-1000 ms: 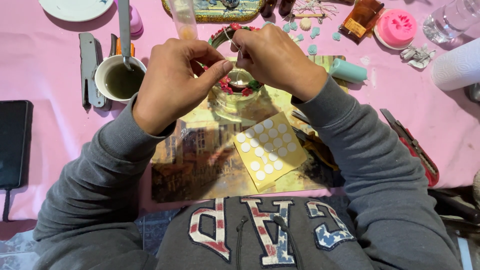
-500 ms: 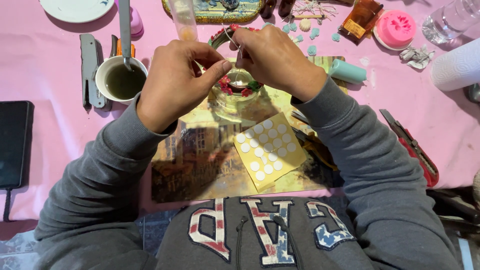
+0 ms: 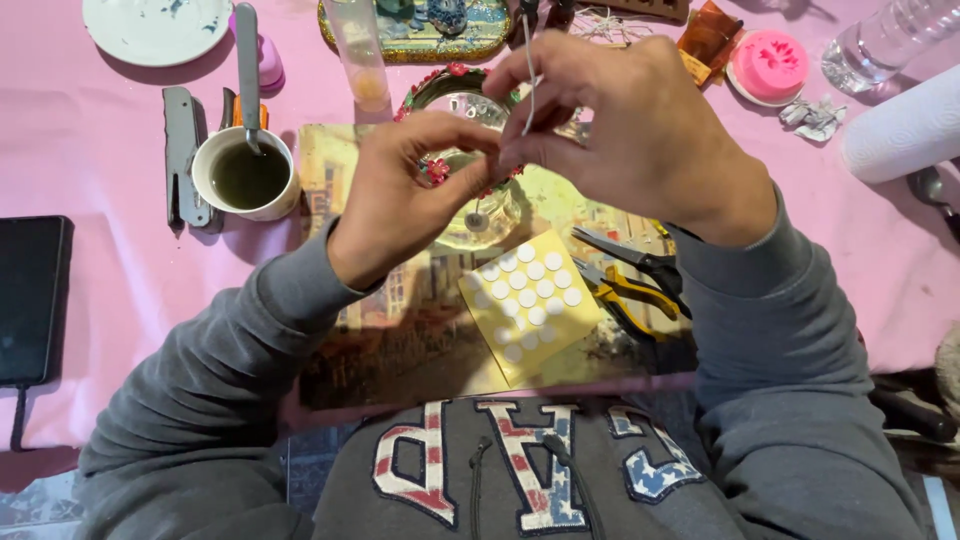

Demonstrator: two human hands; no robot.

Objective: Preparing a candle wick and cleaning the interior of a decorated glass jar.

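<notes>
My left hand [image 3: 405, 195] and my right hand [image 3: 635, 130] meet fingertip to fingertip above the table, both pinching a thin white thread [image 3: 528, 85] that stands up between them. Directly beneath lies a round glass ornament [image 3: 450, 95] with a green rim and small red flowers, partly hidden by the fingers. A small pale bead-like piece [image 3: 478, 222] shows just below my left fingers; I cannot tell whether it hangs from the thread. A yellow sheet of white round stickers [image 3: 530, 300] lies nearer to me on a printed picture mat [image 3: 400, 340].
A cup of dark liquid with a spoon [image 3: 245, 175] and a grey folding tool [image 3: 180, 155] stand left. Pliers [image 3: 630, 275] lie right of the sheet. A black phone [image 3: 30, 300], white plate [image 3: 150, 25], pink mould [image 3: 770, 65], bottle [image 3: 880, 40] and paper roll [image 3: 905, 125] ring the pink cloth.
Both hands have lifted toward me and shifted right, still joined at the fingertips. The thread now stands up more clearly between them.
</notes>
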